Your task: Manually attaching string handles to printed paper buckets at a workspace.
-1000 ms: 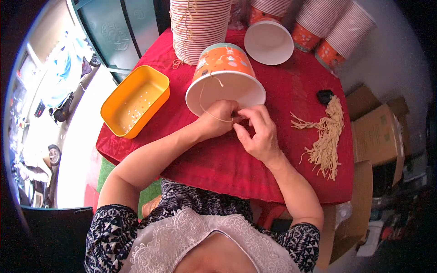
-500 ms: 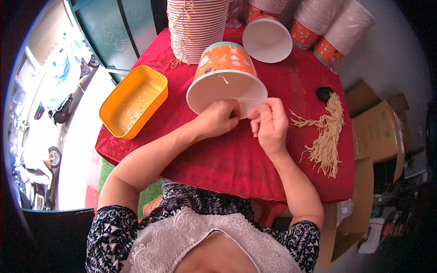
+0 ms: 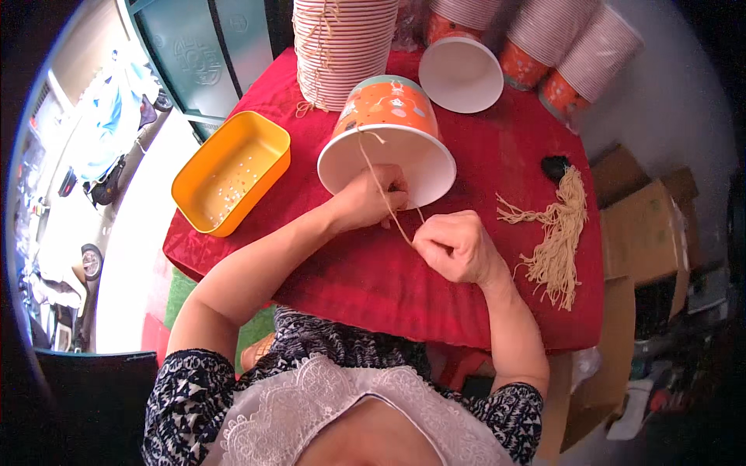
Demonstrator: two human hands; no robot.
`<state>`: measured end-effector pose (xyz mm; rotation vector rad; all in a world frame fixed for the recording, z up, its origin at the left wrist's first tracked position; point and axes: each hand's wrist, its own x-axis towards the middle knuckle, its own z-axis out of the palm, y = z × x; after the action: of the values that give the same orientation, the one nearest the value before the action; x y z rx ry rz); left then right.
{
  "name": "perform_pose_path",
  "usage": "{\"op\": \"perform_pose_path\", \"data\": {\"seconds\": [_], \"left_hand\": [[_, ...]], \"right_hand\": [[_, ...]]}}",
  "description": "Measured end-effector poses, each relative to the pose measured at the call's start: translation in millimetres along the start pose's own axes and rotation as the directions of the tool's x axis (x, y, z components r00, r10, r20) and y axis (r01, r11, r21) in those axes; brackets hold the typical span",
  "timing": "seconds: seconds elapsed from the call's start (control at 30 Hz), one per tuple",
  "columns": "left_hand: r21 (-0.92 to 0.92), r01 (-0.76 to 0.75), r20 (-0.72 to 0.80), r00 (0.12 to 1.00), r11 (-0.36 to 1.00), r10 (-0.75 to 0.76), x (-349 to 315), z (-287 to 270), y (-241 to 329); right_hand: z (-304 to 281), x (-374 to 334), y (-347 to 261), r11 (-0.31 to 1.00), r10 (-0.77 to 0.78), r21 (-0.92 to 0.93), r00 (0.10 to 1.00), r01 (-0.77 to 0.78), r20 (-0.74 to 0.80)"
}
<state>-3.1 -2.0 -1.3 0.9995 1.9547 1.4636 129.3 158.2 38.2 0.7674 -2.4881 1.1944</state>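
An orange paper bucket (image 3: 394, 105) with a white rim and printed figures lies on its side, its white mouth facing me. My left hand (image 3: 369, 198) is closed at the lower edge of that mouth. What its curled fingers hold is hidden. From a hole near the upper rim, a beige string (image 3: 374, 172) crosses in front of my left hand to my right hand (image 3: 458, 245), which is closed on it. A second strand also reaches my right hand from the mouth's lower edge. A short string end sticks out at the upper rim.
A yellow tub (image 3: 237, 171) with small white bits stands left on the red tablecloth (image 3: 373, 287). Behind are a tall bucket stack (image 3: 342, 54) hung with strings, a loose bucket (image 3: 461, 75) and more stacks (image 3: 598, 54). A bundle of beige strings (image 3: 563, 241) lies right, near cardboard boxes (image 3: 641, 233).
My right hand has moved down toward me and turned over, pulling the string into a taut line from the upper rim. My left hand stays near the bucket's mouth.
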Motion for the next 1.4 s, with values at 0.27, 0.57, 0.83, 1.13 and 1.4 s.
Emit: {"op": "perform_pose_path", "data": {"seconds": [0.27,0.57,0.83,1.13,1.4], "left_hand": [[-0.028,0.007,-0.015,1.000,1.000,-0.007,-2.4,-1.4,3.0],[-0.077,0.014,-0.075,0.997,0.997,-0.020,-3.1,3.3,4.0],[-0.145,0.029,-0.096,0.994,0.989,-0.043,-2.3,5.7,7.6],[-0.170,0.071,-0.095,0.992,0.983,-0.088,-4.0,4.2,6.4],[-0.165,0.031,-0.108,0.993,0.986,-0.050,-3.4,5.6,5.1]], "right_hand": [[25.0,6.5,1.3,0.864,0.348,-0.142,0.778,-0.483,-0.524],[53.9,10.1,16.1,0.853,0.398,-0.116,0.778,-0.508,-0.486],[55.7,12.5,25.6,0.827,0.473,-0.079,0.765,-0.557,-0.436],[55.7,9.6,26.7,0.864,0.315,-0.223,0.830,-0.451,-0.460],[59.3,11.3,29.3,0.877,0.322,-0.167,0.809,-0.451,-0.492]]}}
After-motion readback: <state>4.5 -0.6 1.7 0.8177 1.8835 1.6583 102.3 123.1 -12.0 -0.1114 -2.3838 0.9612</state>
